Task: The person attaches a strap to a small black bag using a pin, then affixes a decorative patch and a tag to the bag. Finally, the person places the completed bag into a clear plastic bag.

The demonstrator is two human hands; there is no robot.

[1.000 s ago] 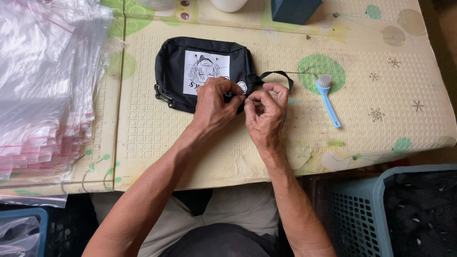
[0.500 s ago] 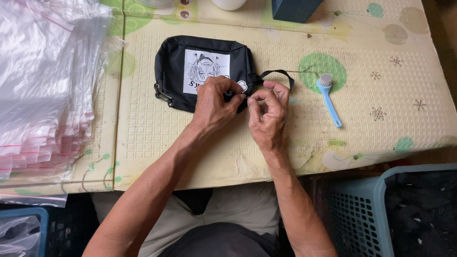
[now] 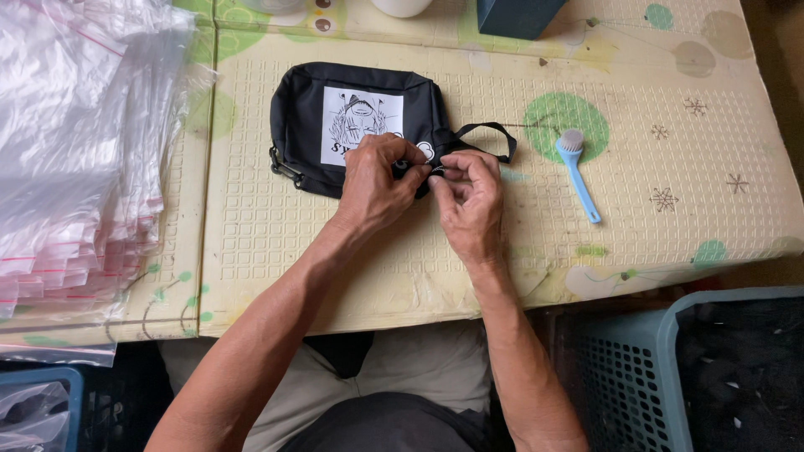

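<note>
Both hands meet at the lower right corner of the black pouch. Left hand rests on the pouch's front edge, fingers curled and pinching something small and dark at the corner, likely a zipper pull or clip, too small to tell. Right hand pinches the same spot from the other side, fingertips nearly touching the left's. Neither hand is released; both are in a fine pinch.

Pouch lies flat on the cream embossed table mat, white printed patch face up, black strap loop sticking out to the right just past the right hand.

Further out: blue-handled brush lies right of the strap, apart from it. Stack of clear plastic bags fills the left side. Dark box at the top edge. Blue-grey basket on the floor, lower right.

Risks, my read:
- Small part slips out of the pinch, since the grip is fingertips only.
- Pouch isn't pinned down, so a hard pull could drag it across the mat.
- Strap loop sits close to the work point and could snag in the fingers.
</note>
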